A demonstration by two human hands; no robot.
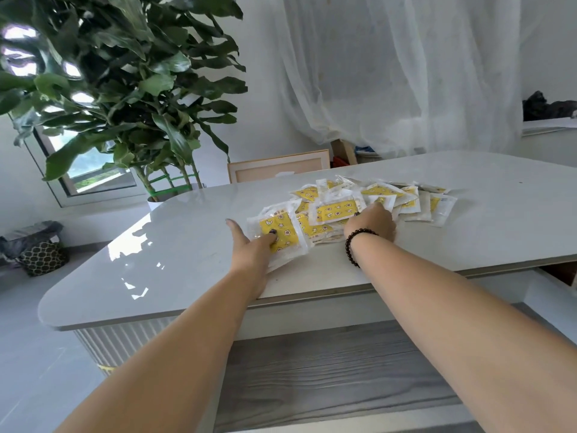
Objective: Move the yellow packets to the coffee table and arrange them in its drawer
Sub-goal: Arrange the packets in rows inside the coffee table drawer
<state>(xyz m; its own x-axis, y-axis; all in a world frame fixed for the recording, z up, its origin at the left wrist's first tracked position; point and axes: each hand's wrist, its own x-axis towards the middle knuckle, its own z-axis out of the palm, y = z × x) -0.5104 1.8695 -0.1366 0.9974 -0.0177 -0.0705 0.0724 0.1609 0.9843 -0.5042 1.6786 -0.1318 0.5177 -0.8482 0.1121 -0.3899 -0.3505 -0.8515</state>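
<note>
Yellow packets (335, 210), clear-edged sachets with a yellow printed panel, lie in a loose overlapping heap on the glossy pale worktop (187, 245), towards its near edge and right of centre; the heap fans out to the right, its outermost sachets lying flat and single. Left hand (254, 245) holds the nearest packet at the heap's left end, thumb pressed on the yellow panel, the index finger stretched out alongside on the worktop, the other fingers hidden beneath; right hand (371, 221), a dark bead bracelet (356, 245) at the wrist, rests on the middle of the heap with fingers bent down among the packets, though whether they actually close round any cannot be told. Step in hand, as judged: gathering the scattered packets into a carryable bundle, the carry to the coffee table not yet begun; no drawer is in view. The next move calls for both hands to sweep inward and square the slippery sachets into one stack, with care for the strays at the far right. Beyond the worktop: a large-leaved potted plant (125, 89) at left, a sheer white curtain (406, 73) behind, a framed panel (278, 167) leaning at the wall.
</note>
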